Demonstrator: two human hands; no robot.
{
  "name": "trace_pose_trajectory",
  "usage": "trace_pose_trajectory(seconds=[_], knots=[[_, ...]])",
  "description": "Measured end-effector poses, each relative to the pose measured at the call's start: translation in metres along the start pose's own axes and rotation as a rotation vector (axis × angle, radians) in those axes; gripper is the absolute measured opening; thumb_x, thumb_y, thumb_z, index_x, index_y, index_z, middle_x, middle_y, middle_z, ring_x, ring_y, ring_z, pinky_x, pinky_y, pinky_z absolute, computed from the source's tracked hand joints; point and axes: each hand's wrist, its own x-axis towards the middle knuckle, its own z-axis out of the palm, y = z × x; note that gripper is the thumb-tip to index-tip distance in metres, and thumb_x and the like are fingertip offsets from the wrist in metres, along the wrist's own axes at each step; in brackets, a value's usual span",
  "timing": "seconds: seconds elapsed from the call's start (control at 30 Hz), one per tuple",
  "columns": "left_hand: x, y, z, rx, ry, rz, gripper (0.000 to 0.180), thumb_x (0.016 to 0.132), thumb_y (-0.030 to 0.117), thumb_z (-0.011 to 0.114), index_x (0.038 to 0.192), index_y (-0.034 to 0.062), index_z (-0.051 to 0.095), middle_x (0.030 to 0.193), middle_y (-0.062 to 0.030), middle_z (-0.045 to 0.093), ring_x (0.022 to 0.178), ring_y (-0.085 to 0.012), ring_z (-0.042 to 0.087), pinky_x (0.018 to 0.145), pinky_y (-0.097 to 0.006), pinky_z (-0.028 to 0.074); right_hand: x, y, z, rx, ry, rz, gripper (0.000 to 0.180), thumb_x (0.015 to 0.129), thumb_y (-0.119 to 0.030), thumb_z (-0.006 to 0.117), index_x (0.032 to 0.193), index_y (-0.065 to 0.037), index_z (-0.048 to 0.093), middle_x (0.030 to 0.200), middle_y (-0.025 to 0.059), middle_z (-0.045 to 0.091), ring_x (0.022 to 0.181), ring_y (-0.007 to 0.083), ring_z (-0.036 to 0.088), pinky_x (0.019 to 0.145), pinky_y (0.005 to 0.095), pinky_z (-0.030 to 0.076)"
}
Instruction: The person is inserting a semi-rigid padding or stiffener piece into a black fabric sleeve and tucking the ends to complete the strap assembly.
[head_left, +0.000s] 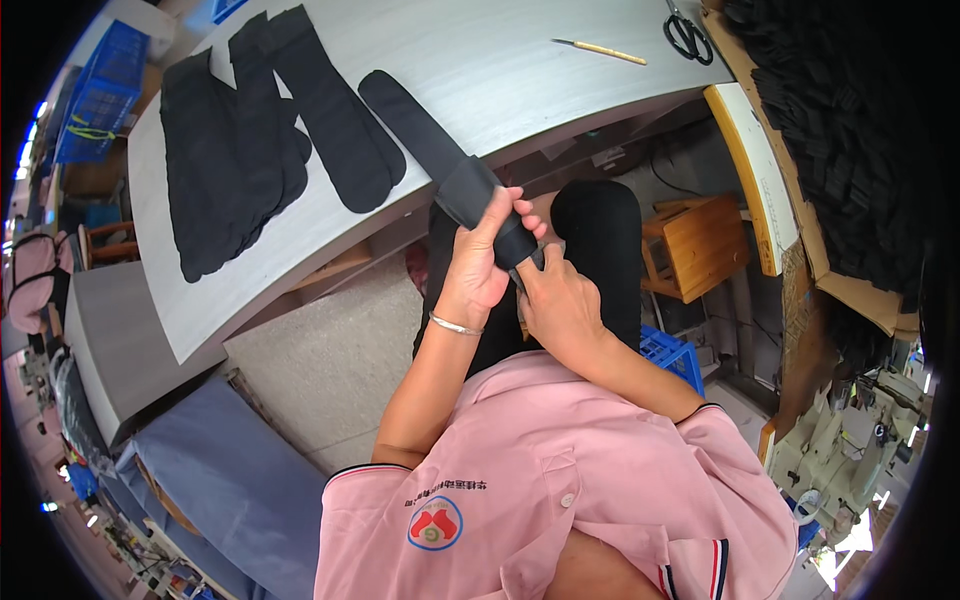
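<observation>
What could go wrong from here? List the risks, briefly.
The black strip reaches past the edge of the table, so it might drop if the left hand loosens. The right hand is at its near end; an uneven pull there could twist it. The flat black pieces lie near the table's front edge and might be brushed off.

open passage over pale grey tabletop (480, 60) at upper centre, long black fabric pieces (262, 140) obstructing upper left, round-ended black strip (415, 115) crossing table edge near centre, black-handled scissors (688, 40) upper right
</observation>
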Motion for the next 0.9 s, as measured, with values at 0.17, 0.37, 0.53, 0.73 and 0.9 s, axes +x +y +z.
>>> trace_pose_trajectory(seconds=[0.17, 0.37, 0.53, 0.73, 0.9], knots=[[-0.003, 0.014, 0.002, -0.059, 0.005, -0.046, 0.032, 0.092, 0.023, 0.073, 0.108, -0.0010, 0.061, 0.090, -0.0096, 0.067, 0.076, -0.0182, 0.066, 0.072, -0.035, 0.059, 0.013, 0.015, -0.054, 0.286, 0.009, -0.310, 0.037, 0.082, -0.021, 0.076, 0.112, -0.002, 0.066, 0.123, 0.0242, 0.057, 0.096, 0.0322, 0.067, 0.081, 0.0396, 0.055], [0.001, 0.025, 0.008, 0.006, 0.015, -0.095, 0.029, 0.093, 0.023, 0.071, 0.108, 0.0009, 0.062, 0.096, -0.0116, 0.069, 0.082, -0.0196, 0.069, 0.073, -0.036, 0.061, 0.125, 0.053, -0.063, 0.869, 0.115, 0.100, 0.036, 0.099, -0.033, 0.058, 0.109, -0.001, 0.069, 0.095, 0.0056, 0.071, 0.080, 0.0111, 0.064, 0.070, 0.0248, 0.049], [0.012, 0.031, 0.013, 0.028, -0.018, -0.094, 0.029, 0.094, 0.024, 0.071, 0.109, 0.0007, 0.062, 0.094, -0.0101, 0.069, 0.083, -0.0199, 0.070, 0.073, -0.036, 0.061, 0.229, 0.030, -0.049, 0.961, 0.072, 0.103, 0.049, 0.094, -0.046, 0.062, 0.109, 0.001, 0.068, 0.087, 0.0073, 0.070, 0.072, 0.0142, 0.065, 0.063, 0.0277, 0.050], [0.022, 0.036, 0.018, 0.076, -0.066, -0.143, 0.028, 0.095, 0.024, 0.068, 0.109, 0.0014, 0.060, 0.087, -0.0052, 0.064, 0.078, -0.0169, 0.067, 0.072, -0.034, 0.060, 0.283, 0.016, -0.017, 0.607, 0.104, -0.008, 0.046, 0.093, -0.044, 0.063, 0.077, -0.001, 0.069, 0.065, 0.0161, 0.064, 0.060, 0.0297, 0.065, 0.060, 0.0418, 0.051], [0.019, 0.027, 0.012, 0.060, -0.071, -0.078, 0.030, 0.097, 0.026, 0.066, 0.108, -0.0011, 0.059, 0.080, -0.0048, 0.061, 0.069, -0.0167, 0.062, 0.070, -0.036, 0.058, 0.284, 0.006, 0.007, 0.178, 0.384, -0.043, 0.040, 0.095, -0.036, 0.061, 0.074, -0.002, 0.067, 0.066, 0.0190, 0.066, 0.065, 0.0372, 0.066, 0.059, 0.0457, 0.051]])
